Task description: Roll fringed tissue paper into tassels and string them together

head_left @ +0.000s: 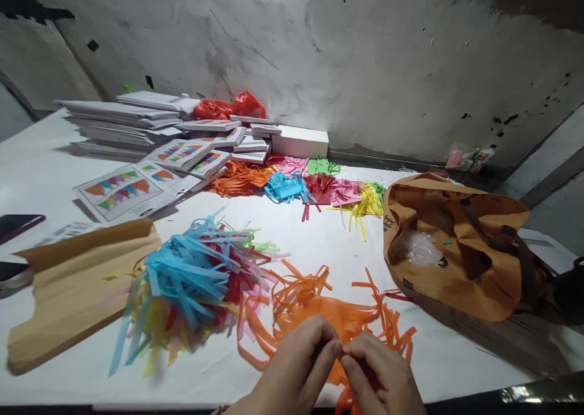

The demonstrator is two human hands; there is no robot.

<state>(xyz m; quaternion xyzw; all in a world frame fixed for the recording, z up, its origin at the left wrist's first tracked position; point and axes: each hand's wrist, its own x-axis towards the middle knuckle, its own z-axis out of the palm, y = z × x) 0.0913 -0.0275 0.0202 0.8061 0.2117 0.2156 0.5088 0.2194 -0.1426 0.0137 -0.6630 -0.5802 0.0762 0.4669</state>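
Observation:
A spread of orange fringed tissue paper (319, 310) lies at the table's near edge, its cut strips curling out on both sides. Over it, my left hand (298, 366) and my right hand (378, 372) meet, thumbs and fingertips pinched together. Both hands seem to grip the orange paper, though the exact spot between the fingertips is mostly hidden. To the left, a loose heap of fringed tissue has a blue bunch (191, 275) on top, with pink, red, yellow and green strips around and under it.
A brown fabric bag (483, 281) with clear plastic bits (423, 249) stands right. Behind are folded fringed bundles (286, 187), a white box (301, 142), printed packs (118, 187), stacked white sheets (118, 123) and a red plastic bag (249, 104). Brown paper (86, 293) lies left near a phone (18, 225).

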